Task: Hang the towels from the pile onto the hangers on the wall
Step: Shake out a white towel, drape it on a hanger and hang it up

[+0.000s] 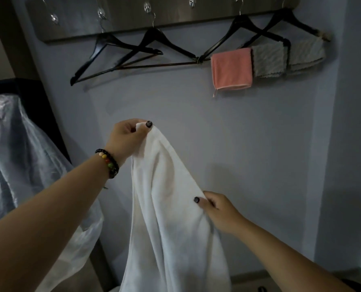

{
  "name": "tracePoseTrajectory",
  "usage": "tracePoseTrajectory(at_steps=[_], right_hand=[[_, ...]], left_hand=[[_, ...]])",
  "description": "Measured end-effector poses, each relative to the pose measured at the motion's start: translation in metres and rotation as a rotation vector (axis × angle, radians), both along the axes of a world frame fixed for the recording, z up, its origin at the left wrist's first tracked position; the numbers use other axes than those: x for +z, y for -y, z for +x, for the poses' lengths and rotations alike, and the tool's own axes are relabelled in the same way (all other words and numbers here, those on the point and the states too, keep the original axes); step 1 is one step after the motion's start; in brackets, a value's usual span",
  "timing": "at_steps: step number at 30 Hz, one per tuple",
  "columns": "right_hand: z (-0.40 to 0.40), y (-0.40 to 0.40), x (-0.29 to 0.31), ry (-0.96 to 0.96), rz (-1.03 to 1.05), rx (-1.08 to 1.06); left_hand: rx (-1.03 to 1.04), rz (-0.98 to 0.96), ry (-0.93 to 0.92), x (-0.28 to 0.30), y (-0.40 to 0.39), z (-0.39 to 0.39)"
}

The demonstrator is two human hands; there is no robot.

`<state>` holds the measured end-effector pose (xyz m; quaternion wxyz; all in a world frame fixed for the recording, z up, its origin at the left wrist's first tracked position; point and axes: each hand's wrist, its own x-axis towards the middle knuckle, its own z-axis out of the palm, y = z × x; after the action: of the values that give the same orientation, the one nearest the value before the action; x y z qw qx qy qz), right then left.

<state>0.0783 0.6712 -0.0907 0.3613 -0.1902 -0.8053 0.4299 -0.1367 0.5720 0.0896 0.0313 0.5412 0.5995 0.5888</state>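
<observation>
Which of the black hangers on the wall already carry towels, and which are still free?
The two rightmost black hangers carry a pink towel and grey towels. The two left black hangers are bare.

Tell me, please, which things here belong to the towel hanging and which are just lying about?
Job: white towel, gripped by left hand and right hand; empty hangers; pink towel and grey towels, already hung.
Lying about: plastic cover; bracelet.

No legible txt or labels anywhere.
</observation>
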Motion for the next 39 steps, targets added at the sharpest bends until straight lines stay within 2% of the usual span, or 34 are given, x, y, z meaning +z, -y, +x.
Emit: tracePoseTrajectory(at_steps=[4,7,11,15,20,24,26,29,34,39], right_hand=[[0.010,-0.017,0.016,0.056,0.126,-0.126],[0.020,-0.032,0.028,0.119,0.261,-0.161],[0.036,-0.045,0.050,0.114,0.322,-0.199],[0.058,-0.047,0.076,0.112,0.257,-0.173],[0.086,-0.036,0.073,0.414,0.170,-0.039],[0.110,-0.041,0.035,0.535,0.165,-0.134],[0.121,-0.045,0.011,0.500,0.144,-0.168],[0.129,-0.046,-0.013,0.347,0.038,-0.228],[0.132,-0.051,-0.012,0.111,-0.046,-0.343],[0.123,-0.055,0.019,0.039,0.137,-0.528]], left_hand=[[0.203,-0.130,-0.103,-0.009,0.005,-0.021],[0.195,-0.178,-0.163,-0.014,0.014,-0.033],[0.153,-0.245,-0.241,-0.009,0.027,-0.042],[0.149,-0.144,-0.179,-0.007,0.024,-0.032],[0.288,0.044,0.002,-0.014,-0.001,-0.010],[0.380,0.148,0.078,-0.011,-0.014,-0.006],[0.395,0.172,0.095,-0.011,-0.016,-0.006],[0.390,0.150,0.119,-0.019,-0.018,-0.006],[0.387,0.105,0.170,-0.040,-0.010,-0.015],[0.419,0.039,0.313,-0.064,0.010,-0.027]])
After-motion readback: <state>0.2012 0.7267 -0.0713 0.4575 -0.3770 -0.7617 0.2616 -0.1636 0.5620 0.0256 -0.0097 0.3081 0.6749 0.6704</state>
